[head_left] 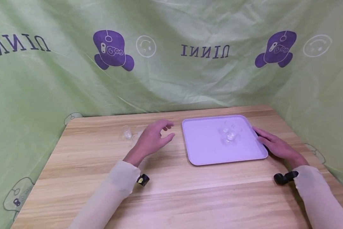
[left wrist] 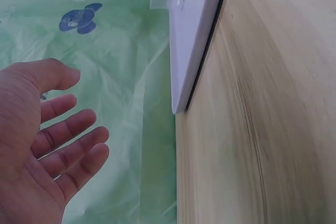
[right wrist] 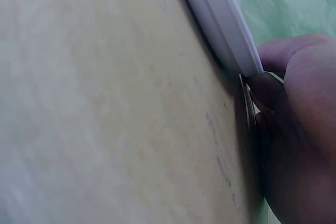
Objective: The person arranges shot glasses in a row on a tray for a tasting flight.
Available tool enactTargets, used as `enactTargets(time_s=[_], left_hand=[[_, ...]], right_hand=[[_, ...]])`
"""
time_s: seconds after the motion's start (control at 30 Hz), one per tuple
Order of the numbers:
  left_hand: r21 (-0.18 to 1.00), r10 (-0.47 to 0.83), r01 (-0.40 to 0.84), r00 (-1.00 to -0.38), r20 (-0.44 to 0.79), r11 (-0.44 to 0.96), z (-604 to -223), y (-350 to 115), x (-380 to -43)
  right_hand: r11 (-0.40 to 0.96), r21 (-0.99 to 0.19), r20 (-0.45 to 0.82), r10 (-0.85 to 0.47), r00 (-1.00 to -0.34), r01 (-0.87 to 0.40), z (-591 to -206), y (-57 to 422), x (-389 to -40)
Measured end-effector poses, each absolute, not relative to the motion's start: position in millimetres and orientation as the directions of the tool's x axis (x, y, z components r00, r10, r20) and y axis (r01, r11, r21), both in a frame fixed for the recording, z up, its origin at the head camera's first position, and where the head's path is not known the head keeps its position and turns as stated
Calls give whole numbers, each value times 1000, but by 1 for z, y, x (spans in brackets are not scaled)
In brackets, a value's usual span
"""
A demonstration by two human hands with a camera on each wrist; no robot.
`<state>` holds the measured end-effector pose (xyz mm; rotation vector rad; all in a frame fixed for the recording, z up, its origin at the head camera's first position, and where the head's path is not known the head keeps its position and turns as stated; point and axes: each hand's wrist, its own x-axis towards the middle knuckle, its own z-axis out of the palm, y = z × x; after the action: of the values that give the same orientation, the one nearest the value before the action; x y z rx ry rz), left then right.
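My left hand (head_left: 152, 138) hovers over the wooden table, its fingers loosely bent and nothing between them. Behind it stand a few small clear cups (head_left: 127, 133), partly hidden by the hand. To the right lies a lilac rectangular tray (head_left: 205, 149) with a raised rim. Several clear cups (head_left: 230, 137) are grouped on the tray's right half. My right hand (head_left: 278, 147) grips the tray's right edge. In the right wrist view, the thumb and fingers pinch the tray's rim (right wrist: 223, 22), with the fingers low by the tabletop.
The light wood table (head_left: 171, 197) ends at a green cloth backdrop (head_left: 165, 86) with purple printed figures, which hangs behind it and along both sides. Black wrist cameras (head_left: 285, 178) sit on both forearms.
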<state>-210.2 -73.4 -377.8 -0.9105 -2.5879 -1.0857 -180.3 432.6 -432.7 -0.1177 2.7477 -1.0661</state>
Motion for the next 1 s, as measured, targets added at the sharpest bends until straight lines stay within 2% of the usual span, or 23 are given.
enactTargets(time_s=[0.37,0.67,1.0], left_hand=[[609,367,567,-823,433,555,-379,-127,-201],[588,269,544,-828,492,598,-368,-177,-203],[614,164,431,-882,443,661,-375,-210,-212]], right_hand=[[740,-673,-166,-144,-976,5,-432,438,-180],[735,-678,-175,-149,-973,10,-434,433,-182],[727,-686,-172,-155,-973,6,-434,437,-182]])
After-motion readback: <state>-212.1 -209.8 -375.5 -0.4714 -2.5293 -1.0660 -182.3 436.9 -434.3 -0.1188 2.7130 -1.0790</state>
